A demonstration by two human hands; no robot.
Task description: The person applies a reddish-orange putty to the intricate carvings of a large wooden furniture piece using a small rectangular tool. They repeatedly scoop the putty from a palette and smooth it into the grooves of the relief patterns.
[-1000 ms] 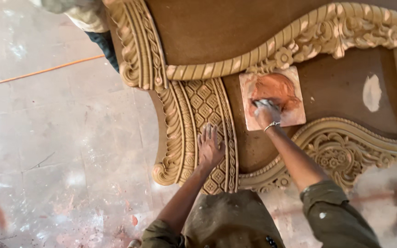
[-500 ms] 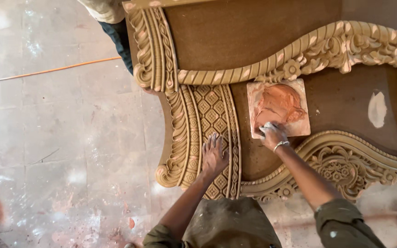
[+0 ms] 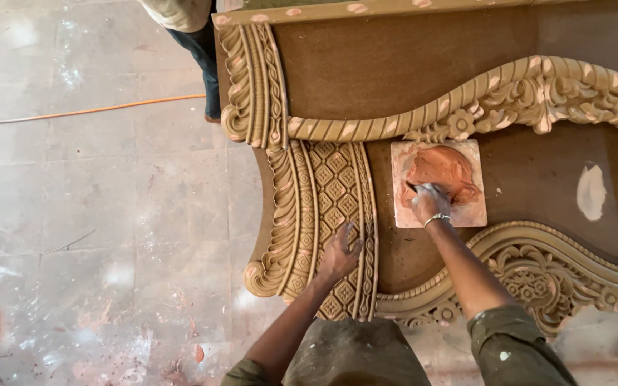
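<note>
Lying at nine o'clock, a thin orange cable [image 3: 87, 111] crosses the dusty floor [image 3: 94, 236] toward another person's leg [image 3: 205, 64] at eleven o'clock. Right of that, the carved frame [image 3: 323, 193] fills the view, its lattice panel running roughly twelve to six.

The left hand [image 3: 337, 254] rests flat on that lattice panel, near the six o'clock end, fingers [image 3: 345, 236] slightly spread and pointing to twelve; it holds nothing.

Further right, a square board [image 3: 466, 211] lies on the frame's plain brown panel [image 3: 545, 186], with a mound of reddish putty [image 3: 441, 170] on it. The right hand [image 3: 429, 204] sits at the board's six o'clock edge, fingers curled together around a small tool whose tip meets the putty's lower left; the tool itself is too hidden to name.

The putty lies at twelve to one o'clock from the right hand, touching its tool, its long axis running roughly ten to four. The right hand is far nearer; the left is well apart at eight o'clock.

A pale patch [image 3: 591, 191] marks the panel at three o'clock.
</note>
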